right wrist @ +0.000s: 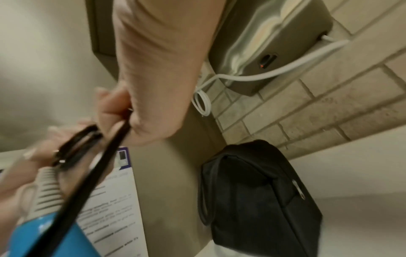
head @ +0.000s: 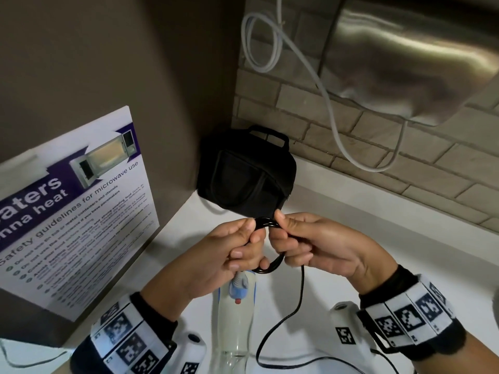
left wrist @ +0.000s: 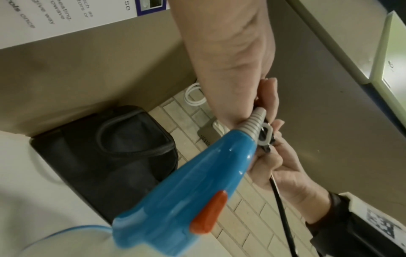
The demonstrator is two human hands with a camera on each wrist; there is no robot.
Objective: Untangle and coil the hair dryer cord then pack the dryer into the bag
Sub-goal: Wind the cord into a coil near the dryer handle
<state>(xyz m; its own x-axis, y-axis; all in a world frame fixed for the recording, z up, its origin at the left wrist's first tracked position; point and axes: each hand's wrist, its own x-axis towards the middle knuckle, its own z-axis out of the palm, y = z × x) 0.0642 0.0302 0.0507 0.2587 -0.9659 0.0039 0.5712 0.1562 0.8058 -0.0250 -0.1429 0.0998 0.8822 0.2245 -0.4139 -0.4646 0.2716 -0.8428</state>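
Both hands meet over the white counter around a small coil of black cord. My left hand grips the coil's left side, and the dryer's grey cord collar sits under its palm. My right hand pinches the coil's right side. The loose cord trails down from it and loops near the front edge. The blue hair dryer with an orange switch hangs below my left hand. The black bag stands zipped in the corner just behind the hands.
A microwave safety poster leans against the left wall. A steel hand dryer is mounted on the brick wall at upper right, with a white cable looping below it. The white counter stretches to the right.
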